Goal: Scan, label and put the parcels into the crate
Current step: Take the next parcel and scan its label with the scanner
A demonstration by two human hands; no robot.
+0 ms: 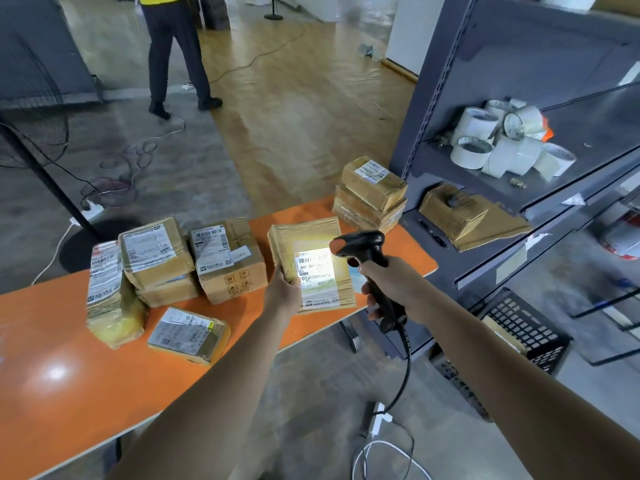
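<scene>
My left hand (284,292) grips the near left edge of a flat brown parcel (304,237) and holds it tilted up over the orange table (52,341). My right hand (391,289) grips a black corded barcode scanner (363,247) just right of the parcel. The scanner's light falls bright on the parcel's white label (317,271). Several other labelled cardboard parcels (225,261) lie on the table to the left. A black slatted crate (516,337) stands on the floor to the right, under the shelving.
A stack of brown parcels (370,195) sits at the table's far right corner. Grey metal shelving (519,168) on the right holds white tape rolls (498,140) and a cardboard box (464,216). A person (173,57) stands on the floor beyond. A fan stand (45,174) is at left.
</scene>
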